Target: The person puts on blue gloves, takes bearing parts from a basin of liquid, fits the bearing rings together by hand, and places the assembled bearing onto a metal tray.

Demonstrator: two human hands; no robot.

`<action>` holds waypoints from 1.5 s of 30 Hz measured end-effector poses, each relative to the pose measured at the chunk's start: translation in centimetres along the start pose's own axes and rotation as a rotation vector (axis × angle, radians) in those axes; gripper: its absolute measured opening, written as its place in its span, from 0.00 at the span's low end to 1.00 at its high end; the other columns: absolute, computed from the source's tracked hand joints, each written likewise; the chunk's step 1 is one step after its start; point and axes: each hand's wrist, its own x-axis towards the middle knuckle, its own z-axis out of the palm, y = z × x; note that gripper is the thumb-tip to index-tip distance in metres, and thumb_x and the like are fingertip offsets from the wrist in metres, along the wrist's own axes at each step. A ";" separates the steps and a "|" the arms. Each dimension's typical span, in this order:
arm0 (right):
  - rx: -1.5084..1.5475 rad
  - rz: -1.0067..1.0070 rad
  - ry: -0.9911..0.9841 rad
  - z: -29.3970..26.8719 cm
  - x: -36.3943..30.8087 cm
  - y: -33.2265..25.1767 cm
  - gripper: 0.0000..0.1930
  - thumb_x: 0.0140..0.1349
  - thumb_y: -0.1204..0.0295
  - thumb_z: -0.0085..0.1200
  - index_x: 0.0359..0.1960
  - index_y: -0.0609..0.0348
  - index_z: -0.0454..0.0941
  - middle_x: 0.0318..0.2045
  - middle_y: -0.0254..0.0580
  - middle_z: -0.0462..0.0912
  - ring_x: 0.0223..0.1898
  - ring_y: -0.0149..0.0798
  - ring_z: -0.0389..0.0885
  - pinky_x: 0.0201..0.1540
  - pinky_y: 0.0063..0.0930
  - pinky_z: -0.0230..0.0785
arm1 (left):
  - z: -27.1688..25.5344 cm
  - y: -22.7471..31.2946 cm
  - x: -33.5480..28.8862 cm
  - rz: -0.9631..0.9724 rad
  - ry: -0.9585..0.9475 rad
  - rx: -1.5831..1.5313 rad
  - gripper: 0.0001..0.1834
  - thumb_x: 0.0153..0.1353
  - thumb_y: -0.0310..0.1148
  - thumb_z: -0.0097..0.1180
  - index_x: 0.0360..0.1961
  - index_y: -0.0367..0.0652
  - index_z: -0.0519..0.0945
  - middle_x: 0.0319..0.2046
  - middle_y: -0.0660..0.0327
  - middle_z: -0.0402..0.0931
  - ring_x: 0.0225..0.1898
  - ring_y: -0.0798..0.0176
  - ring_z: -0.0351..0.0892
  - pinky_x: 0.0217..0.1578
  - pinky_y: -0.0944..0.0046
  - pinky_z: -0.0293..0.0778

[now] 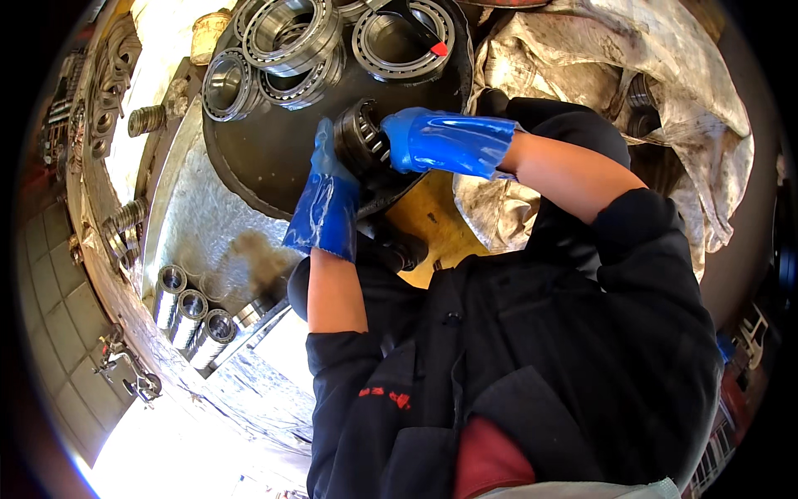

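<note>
Over dark round tray [249, 158], I clamp bearing [362, 137] between left hand [328, 195] and right hand [440, 141], steadying it upright.

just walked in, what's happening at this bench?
A person in a dark jacket and blue gloves holds a dark roller bearing between both hands over the edge of a round black tray. The left hand supports it from the near side and the right hand grips it from the other side. Several larger steel bearings lie at the tray's far side. Shiny metal sleeves stand in a row at lower left, and crumpled wrapping lies to the right.
</note>
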 end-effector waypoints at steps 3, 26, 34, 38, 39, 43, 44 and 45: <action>0.076 0.074 -0.028 0.2 1.3 -4.5 0.26 0.59 0.53 0.61 0.49 0.62 0.85 0.43 0.51 0.88 0.45 0.48 0.87 0.50 0.42 0.77 | -3.4 0.0 1.3 0.178 0.123 0.253 0.33 0.73 0.56 0.48 0.64 0.37 0.74 0.52 0.52 0.83 0.52 0.53 0.83 0.53 0.57 0.80; 0.143 0.375 -0.120 3.0 3.0 -7.4 0.25 0.53 0.64 0.66 0.55 0.56 0.81 0.41 0.45 0.88 0.42 0.39 0.86 0.47 0.34 0.75 | -1.3 1.1 -1.3 0.357 0.182 0.956 0.38 0.50 0.46 0.76 0.56 0.29 0.78 0.46 0.48 0.84 0.45 0.53 0.84 0.49 0.57 0.79; 0.214 -0.198 -0.290 5.6 6.2 -0.3 0.19 0.51 0.70 0.66 0.46 0.61 0.85 0.38 0.48 0.87 0.37 0.39 0.84 0.43 0.37 0.74 | -1.9 2.1 0.1 0.364 0.078 0.982 0.40 0.49 0.51 0.73 0.55 0.29 0.80 0.48 0.42 0.83 0.49 0.47 0.85 0.52 0.54 0.78; -0.375 -0.290 -0.260 6.0 5.8 1.6 0.18 0.51 0.67 0.66 0.45 0.56 0.84 0.39 0.50 0.87 0.43 0.51 0.85 0.47 0.36 0.76 | -1.9 1.8 1.5 0.354 0.072 0.972 0.41 0.49 0.52 0.73 0.57 0.31 0.79 0.52 0.42 0.82 0.52 0.45 0.84 0.53 0.52 0.78; -0.389 -0.283 -0.268 5.5 5.6 1.8 0.18 0.51 0.67 0.66 0.45 0.56 0.84 0.39 0.50 0.87 0.43 0.51 0.85 0.47 0.36 0.76 | -1.6 1.6 2.0 0.358 0.066 0.957 0.41 0.49 0.52 0.73 0.57 0.31 0.79 0.52 0.42 0.82 0.52 0.45 0.84 0.53 0.52 0.78; -0.528 0.259 -0.272 4.2 6.2 -3.1 0.14 0.64 0.67 0.54 0.48 0.56 0.83 0.46 0.49 0.86 0.49 0.46 0.84 0.52 0.37 0.75 | -3.3 1.7 1.0 0.349 0.130 1.022 0.39 0.50 0.51 0.73 0.57 0.33 0.79 0.51 0.44 0.83 0.52 0.47 0.84 0.54 0.53 0.77; -0.654 0.043 -0.247 3.2 5.5 -3.6 0.15 0.65 0.66 0.52 0.49 0.57 0.83 0.47 0.49 0.85 0.50 0.47 0.84 0.53 0.38 0.74 | -3.2 2.0 0.6 0.350 0.117 1.010 0.38 0.51 0.50 0.73 0.56 0.31 0.80 0.48 0.45 0.84 0.50 0.51 0.84 0.54 0.55 0.77; -0.717 -0.071 -0.244 2.8 5.5 -4.3 0.15 0.66 0.66 0.51 0.49 0.57 0.83 0.48 0.50 0.85 0.50 0.48 0.84 0.54 0.38 0.74 | -3.4 2.1 0.6 0.351 0.121 0.997 0.38 0.51 0.50 0.73 0.56 0.31 0.80 0.48 0.45 0.84 0.50 0.51 0.84 0.54 0.55 0.77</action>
